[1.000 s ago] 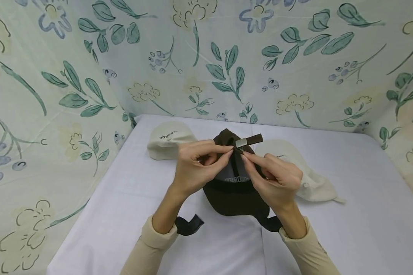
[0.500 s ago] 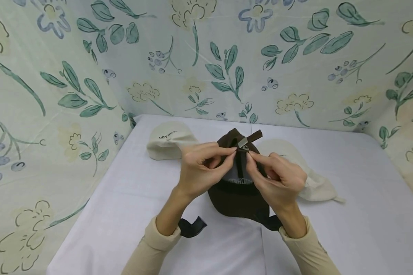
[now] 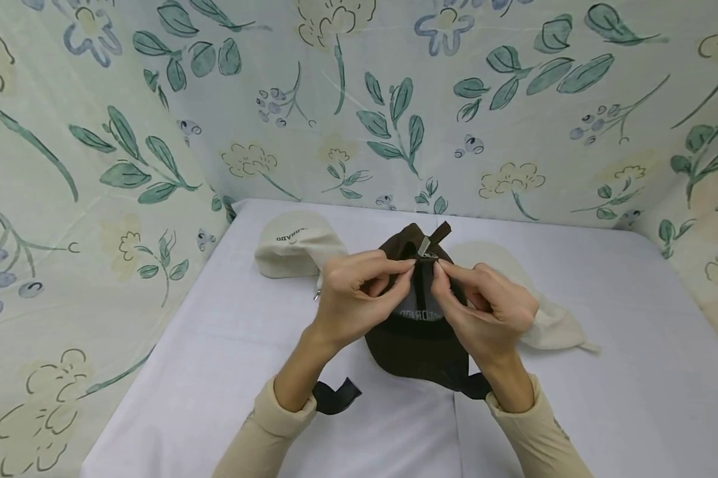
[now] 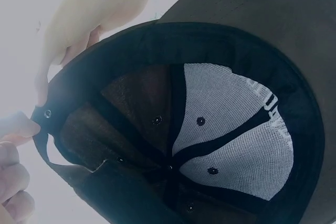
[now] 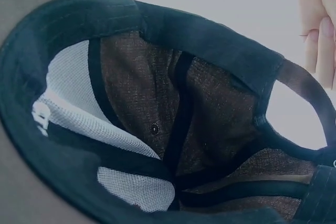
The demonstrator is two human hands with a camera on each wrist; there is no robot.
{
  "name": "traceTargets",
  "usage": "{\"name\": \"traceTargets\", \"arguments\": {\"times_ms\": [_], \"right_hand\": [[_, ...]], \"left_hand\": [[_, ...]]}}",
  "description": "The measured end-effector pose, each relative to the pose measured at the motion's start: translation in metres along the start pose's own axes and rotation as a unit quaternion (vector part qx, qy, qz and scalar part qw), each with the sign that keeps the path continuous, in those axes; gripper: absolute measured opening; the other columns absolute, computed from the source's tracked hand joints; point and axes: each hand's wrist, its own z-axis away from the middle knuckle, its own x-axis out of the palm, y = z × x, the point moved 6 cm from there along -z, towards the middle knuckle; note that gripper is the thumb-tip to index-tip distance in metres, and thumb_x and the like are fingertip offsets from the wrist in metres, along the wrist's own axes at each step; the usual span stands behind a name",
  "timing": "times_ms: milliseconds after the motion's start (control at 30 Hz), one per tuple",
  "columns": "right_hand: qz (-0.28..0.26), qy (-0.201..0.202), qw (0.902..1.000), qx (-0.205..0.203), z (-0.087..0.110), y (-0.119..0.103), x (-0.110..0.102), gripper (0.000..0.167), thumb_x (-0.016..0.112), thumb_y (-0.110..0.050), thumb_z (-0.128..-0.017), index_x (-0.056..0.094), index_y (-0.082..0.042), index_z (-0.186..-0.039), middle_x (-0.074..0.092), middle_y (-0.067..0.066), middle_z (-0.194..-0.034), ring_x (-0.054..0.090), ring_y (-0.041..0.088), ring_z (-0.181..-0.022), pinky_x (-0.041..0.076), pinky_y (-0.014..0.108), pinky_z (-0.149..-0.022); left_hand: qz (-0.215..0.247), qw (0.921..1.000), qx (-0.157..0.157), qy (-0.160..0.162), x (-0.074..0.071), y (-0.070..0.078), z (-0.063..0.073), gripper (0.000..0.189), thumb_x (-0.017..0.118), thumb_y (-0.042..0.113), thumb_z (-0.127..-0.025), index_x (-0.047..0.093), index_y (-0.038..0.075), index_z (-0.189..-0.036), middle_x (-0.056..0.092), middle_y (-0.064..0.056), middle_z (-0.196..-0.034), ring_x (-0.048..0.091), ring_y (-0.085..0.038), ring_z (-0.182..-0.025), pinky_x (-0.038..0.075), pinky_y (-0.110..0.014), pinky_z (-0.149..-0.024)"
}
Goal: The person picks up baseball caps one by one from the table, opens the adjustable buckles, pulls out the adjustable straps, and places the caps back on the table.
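- the brown cap (image 3: 415,348) is over the table (image 3: 203,372), between two cream ones, brim towards the person and inside facing up at them; whether any of it rests on the table, i can't tell from here.
- all the fingers in play are pinched narrow: the left hand (image 3: 349,292) grips the back strap (image 3: 440,232) on one side of the metal clasp (image 3: 424,247), the right hand (image 3: 487,302) just on the other side.
- only fingertips have hold of it, so the strap could slip away if one side pulls harder than the other.
- the strap's loose end pokes up past the clasp. i can't see whether the clasp is locked; if it isn't, a tug might draw that end back through.
- skin is right beside the metal, so a sudden snap of the clasp could nip a fingertip.
- a black band (image 3: 477,386) trails from the right wrist by the brim and might catch there, twisting the cap.
- the left cream cap (image 3: 283,245) and right cream cap (image 3: 564,325) lie near the hands; a wide, careless sweep could shove either one.
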Motion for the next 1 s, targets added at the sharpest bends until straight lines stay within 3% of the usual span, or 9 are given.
{"name": "traceTargets", "arguments": {"times_ms": [200,333,467,633,800,1000], "right_hand": [[0.01,0.014,0.9998,0.006,-0.002,0.001,-0.001,0.023,0.079,-0.009,-0.083,0.077,0.011,-0.071,0.023,0.001,-0.046,0.016,0.007,-0.049,0.011,0.017,-0.053],[0.003,-0.004,1.0,-0.005,-0.002,0.001,-0.002,0.007,0.078,0.002,-0.076,0.078,0.009,-0.072,0.023,0.001,-0.046,0.015,0.007,-0.049,0.01,0.016,-0.053],[-0.005,-0.022,0.9996,-0.016,-0.001,0.0,0.0,0.009,0.079,0.002,-0.076,0.077,0.01,-0.071,0.023,0.0,-0.046,0.015,0.007,-0.049,0.01,0.016,-0.052],[0.008,-0.01,0.9998,-0.014,-0.001,0.0,0.001,0.018,0.079,-0.004,-0.08,0.076,0.011,-0.07,0.024,0.0,-0.045,0.015,0.007,-0.047,0.011,0.017,-0.052],[0.022,0.013,0.9996,0.007,-0.003,0.001,-0.002,0.008,0.076,0.002,-0.075,0.077,0.009,-0.071,0.025,0.002,-0.044,0.014,0.007,-0.048,0.01,0.017,-0.052],[0.033,0.023,0.999,0.019,-0.005,0.001,-0.004,0.01,0.075,0.002,-0.074,0.076,0.011,-0.07,0.025,0.003,-0.044,0.014,0.007,-0.049,0.01,0.017,-0.053]], "left_hand": [[-0.008,1.0,0.006,0.0,0.007,0.001,0.001,0.015,0.075,-0.015,-0.079,0.081,-0.004,-0.088,0.04,-0.001,-0.051,0.033,-0.006,-0.05,0.027,-0.016,-0.049],[-0.008,0.9997,-0.018,0.013,0.007,0.0,0.002,0.013,0.075,-0.013,-0.081,0.081,-0.005,-0.089,0.043,-0.001,-0.052,0.035,-0.005,-0.049,0.029,-0.015,-0.048],[-0.009,0.9992,-0.03,0.024,0.005,0.0,0.002,0.012,0.075,-0.013,-0.081,0.08,-0.006,-0.088,0.044,-0.001,-0.052,0.036,-0.006,-0.048,0.029,-0.015,-0.048],[-0.013,0.9996,-0.016,0.02,0.008,0.001,0.003,0.011,0.075,-0.014,-0.08,0.08,-0.006,-0.086,0.042,-0.001,-0.051,0.036,-0.006,-0.049,0.029,-0.015,-0.048],[-0.024,0.9996,0.002,0.014,0.012,0.004,0.003,0.014,0.075,-0.015,-0.079,0.08,-0.005,-0.087,0.041,-0.001,-0.051,0.036,-0.006,-0.049,0.028,-0.014,-0.048],[-0.026,0.9996,0.003,0.01,0.014,0.004,0.004,0.016,0.075,-0.015,-0.079,0.081,-0.004,-0.088,0.041,-0.001,-0.051,0.035,-0.006,-0.049,0.028,-0.014,-0.048]]}}
